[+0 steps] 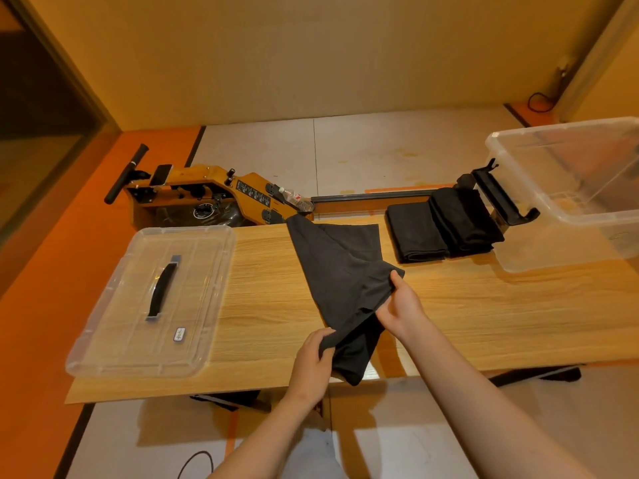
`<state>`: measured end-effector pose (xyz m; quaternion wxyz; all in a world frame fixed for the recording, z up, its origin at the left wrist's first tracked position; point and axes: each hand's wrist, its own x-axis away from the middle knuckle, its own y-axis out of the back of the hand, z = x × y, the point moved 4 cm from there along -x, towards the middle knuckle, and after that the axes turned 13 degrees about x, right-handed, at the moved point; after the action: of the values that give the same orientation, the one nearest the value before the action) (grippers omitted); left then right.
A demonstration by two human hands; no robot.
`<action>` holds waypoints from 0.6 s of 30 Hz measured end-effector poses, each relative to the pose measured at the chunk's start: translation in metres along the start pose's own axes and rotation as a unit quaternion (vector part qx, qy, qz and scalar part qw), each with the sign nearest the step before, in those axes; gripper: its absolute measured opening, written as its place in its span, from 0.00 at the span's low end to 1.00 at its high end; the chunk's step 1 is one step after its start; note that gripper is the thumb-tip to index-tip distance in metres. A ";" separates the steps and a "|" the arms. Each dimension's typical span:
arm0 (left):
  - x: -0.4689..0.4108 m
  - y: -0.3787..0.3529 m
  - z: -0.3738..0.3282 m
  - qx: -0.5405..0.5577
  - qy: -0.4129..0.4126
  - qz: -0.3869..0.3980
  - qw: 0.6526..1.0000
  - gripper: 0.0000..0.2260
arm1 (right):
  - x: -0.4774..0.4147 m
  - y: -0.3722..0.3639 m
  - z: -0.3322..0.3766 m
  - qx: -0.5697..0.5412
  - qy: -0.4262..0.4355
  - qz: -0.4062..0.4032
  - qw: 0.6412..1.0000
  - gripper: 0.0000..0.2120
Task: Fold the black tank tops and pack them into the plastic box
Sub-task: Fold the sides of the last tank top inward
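Observation:
A black tank top [340,271] lies stretched across the middle of the wooden table [501,305], its far end at the table's back edge. My left hand [313,361] grips its near end by the front edge. My right hand [401,305] pinches a bunched edge of the same top a little farther back. Two folded black tank tops [442,226] rest side by side at the back right. Just right of them stands the clear plastic box [567,243], open, with nothing visible inside.
The box's clear lid [114,316] with a black handle lies flat on the table's left end. Behind the table, a wooden rowing machine [214,198] sits on the floor, a plastic bottle on it. A cable lies on the floor near me.

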<state>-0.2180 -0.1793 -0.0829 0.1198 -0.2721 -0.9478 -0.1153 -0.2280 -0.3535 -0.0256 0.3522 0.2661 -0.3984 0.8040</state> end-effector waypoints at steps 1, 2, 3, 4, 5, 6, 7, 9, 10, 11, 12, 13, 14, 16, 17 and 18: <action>-0.003 0.004 -0.003 -0.003 0.004 0.013 1.000 0.12 | -0.001 -0.004 0.000 0.007 0.005 0.001 1.000 0.21; -0.008 0.007 -0.007 -0.005 0.006 0.021 1.000 0.13 | -0.001 -0.011 -0.001 0.009 0.008 0.007 1.000 0.20; -0.014 0.012 -0.012 -0.005 0.005 0.022 1.000 0.14 | -0.002 -0.015 -0.002 0.022 0.010 0.007 1.000 0.20; -0.021 0.016 -0.018 -0.003 0.001 0.017 1.000 0.15 | -0.005 -0.020 -0.003 0.029 0.013 0.011 0.999 0.19; -0.029 0.021 -0.025 0.004 -0.006 0.008 1.000 0.14 | -0.008 -0.025 -0.004 0.049 0.015 0.011 0.999 0.19; -0.039 0.027 -0.031 0.012 -0.015 -0.003 1.000 0.13 | -0.012 -0.029 -0.005 0.074 0.018 0.015 0.997 0.18; -0.049 0.032 -0.038 0.016 -0.025 -0.011 1.000 0.13 | -0.015 -0.032 -0.004 0.125 0.024 0.009 0.992 0.18; -0.073 0.044 -0.052 -0.002 -0.043 -0.025 0.999 0.12 | -0.021 -0.038 -0.003 0.241 0.037 0.009 0.970 0.16; -0.085 0.049 -0.058 -0.020 -0.053 -0.028 0.998 0.13 | -0.023 -0.043 -0.004 0.287 0.038 0.025 0.957 0.14; -0.096 0.054 -0.065 -0.039 -0.063 -0.025 0.997 0.14 | -0.025 -0.046 -0.005 0.327 0.040 0.042 0.943 0.16; -0.108 0.059 -0.070 -0.060 -0.072 -0.015 0.995 0.15 | -0.028 -0.048 -0.006 0.350 0.041 0.060 0.934 0.17; -0.120 0.062 -0.074 -0.079 -0.079 0.007 0.994 0.16 | -0.030 -0.050 -0.006 0.371 0.041 0.070 0.925 0.18; -0.132 0.064 -0.076 -0.099 -0.082 0.035 0.991 0.18 | -0.031 -0.051 -0.005 0.382 0.043 0.078 0.920 0.17; -0.153 0.065 -0.077 -0.141 -0.082 0.098 0.982 0.24 | -0.031 -0.053 -0.001 0.400 0.046 0.081 0.912 0.16; -0.161 0.063 -0.078 -0.166 -0.081 0.126 0.975 0.26 | -0.031 -0.053 0.002 0.410 0.042 0.080 0.907 0.15; -0.168 0.061 -0.080 -0.191 -0.083 0.152 0.966 0.28 | -0.031 -0.054 0.004 0.415 0.040 0.086 0.905 0.15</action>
<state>-0.0338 -0.2340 -0.0468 0.0028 -0.4398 -0.8622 -0.2513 -0.1669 -0.3440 -0.0211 0.1551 0.3209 -0.0356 0.9336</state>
